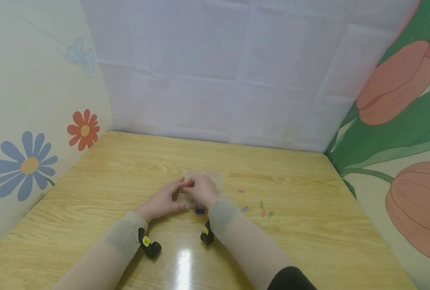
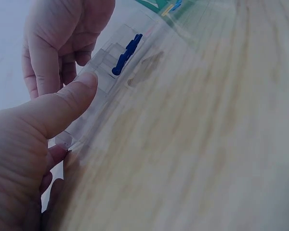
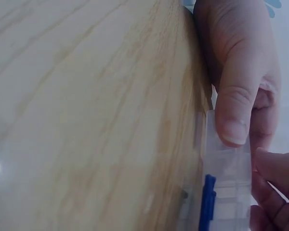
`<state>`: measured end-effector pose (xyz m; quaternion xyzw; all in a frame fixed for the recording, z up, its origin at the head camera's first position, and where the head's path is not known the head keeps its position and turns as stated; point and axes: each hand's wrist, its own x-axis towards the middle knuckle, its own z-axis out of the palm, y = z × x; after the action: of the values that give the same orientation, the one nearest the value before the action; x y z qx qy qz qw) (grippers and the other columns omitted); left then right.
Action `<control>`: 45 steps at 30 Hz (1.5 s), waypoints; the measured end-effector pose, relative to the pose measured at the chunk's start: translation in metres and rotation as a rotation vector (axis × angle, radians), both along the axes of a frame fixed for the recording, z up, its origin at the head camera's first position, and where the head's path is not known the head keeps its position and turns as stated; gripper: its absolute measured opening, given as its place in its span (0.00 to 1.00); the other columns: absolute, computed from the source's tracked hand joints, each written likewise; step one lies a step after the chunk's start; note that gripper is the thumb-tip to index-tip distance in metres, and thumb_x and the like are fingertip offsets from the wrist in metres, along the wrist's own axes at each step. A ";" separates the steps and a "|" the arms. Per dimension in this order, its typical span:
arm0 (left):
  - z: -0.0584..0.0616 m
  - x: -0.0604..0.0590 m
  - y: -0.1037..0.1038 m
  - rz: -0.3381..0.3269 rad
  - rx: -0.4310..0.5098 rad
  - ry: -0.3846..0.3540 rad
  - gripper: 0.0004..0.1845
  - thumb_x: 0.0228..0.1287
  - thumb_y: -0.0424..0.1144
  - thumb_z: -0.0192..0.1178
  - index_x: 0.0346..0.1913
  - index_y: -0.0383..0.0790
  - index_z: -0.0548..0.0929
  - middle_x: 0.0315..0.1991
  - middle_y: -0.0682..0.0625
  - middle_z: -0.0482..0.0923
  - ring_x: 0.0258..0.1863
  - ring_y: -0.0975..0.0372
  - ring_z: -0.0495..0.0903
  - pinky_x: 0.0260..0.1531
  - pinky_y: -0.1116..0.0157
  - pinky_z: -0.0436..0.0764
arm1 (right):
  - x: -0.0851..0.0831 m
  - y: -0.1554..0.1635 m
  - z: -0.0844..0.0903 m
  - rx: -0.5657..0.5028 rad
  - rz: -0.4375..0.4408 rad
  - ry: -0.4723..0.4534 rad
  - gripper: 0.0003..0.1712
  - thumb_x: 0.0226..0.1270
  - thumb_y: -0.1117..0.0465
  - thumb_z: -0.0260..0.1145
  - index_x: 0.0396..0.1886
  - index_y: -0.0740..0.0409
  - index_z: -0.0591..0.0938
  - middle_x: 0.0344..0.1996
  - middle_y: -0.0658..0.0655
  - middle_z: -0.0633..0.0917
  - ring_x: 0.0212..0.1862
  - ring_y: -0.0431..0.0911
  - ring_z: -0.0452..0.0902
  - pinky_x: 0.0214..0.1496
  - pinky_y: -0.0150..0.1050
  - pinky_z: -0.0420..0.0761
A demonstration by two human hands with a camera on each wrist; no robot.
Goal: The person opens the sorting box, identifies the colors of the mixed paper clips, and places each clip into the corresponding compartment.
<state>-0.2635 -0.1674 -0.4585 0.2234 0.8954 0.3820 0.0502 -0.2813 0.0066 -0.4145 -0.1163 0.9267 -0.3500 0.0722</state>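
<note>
A clear plastic compartment box (image 1: 184, 197) lies on the table, its see-through lid (image 1: 218, 179) folded back behind it. My left hand (image 1: 166, 200) grips the box's left end; in the left wrist view the thumb (image 2: 79, 94) presses its front wall and fingers curl round the end. My right hand (image 1: 202, 188) reaches over the box from the right, its fingers bent and thumb and fingertips close together at the left compartments. Whether anything is between those fingertips is hidden. A dark blue latch (image 3: 208, 204) sits on the box's front.
Right of the box lie several loose paper clips, among them a blue one (image 1: 244, 209), a red one (image 1: 241, 191), a green one (image 1: 271, 214) and a yellow one (image 1: 262, 193). A white cloth backdrop (image 1: 215, 80) stands behind the wooden table (image 1: 309, 225), with flower-printed panels at both sides.
</note>
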 end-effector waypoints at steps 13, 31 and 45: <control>-0.003 -0.001 0.001 0.019 -0.022 0.000 0.46 0.53 0.60 0.68 0.72 0.45 0.64 0.77 0.50 0.48 0.73 0.46 0.49 0.67 0.40 0.52 | 0.009 0.018 0.010 -0.066 0.014 0.000 0.07 0.64 0.52 0.68 0.36 0.48 0.85 0.36 0.44 0.85 0.44 0.42 0.79 0.51 0.42 0.79; -0.002 -0.002 -0.001 0.029 -0.035 -0.020 0.46 0.53 0.61 0.68 0.72 0.46 0.63 0.77 0.52 0.46 0.73 0.47 0.48 0.68 0.41 0.51 | 0.014 0.071 0.019 -0.117 -0.053 -0.047 0.05 0.66 0.55 0.67 0.38 0.49 0.84 0.36 0.46 0.84 0.41 0.43 0.77 0.46 0.42 0.79; -0.005 -0.003 0.000 0.011 -0.038 0.007 0.46 0.53 0.61 0.67 0.72 0.43 0.63 0.77 0.49 0.47 0.73 0.44 0.48 0.68 0.41 0.51 | 0.021 0.118 0.017 -0.109 -0.133 -0.054 0.08 0.66 0.54 0.66 0.41 0.51 0.84 0.39 0.48 0.84 0.44 0.45 0.78 0.51 0.45 0.78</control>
<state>-0.2665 -0.1671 -0.4631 0.2185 0.9038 0.3646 0.0493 -0.2603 0.1250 -0.3973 -0.0487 0.9097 -0.4069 0.0674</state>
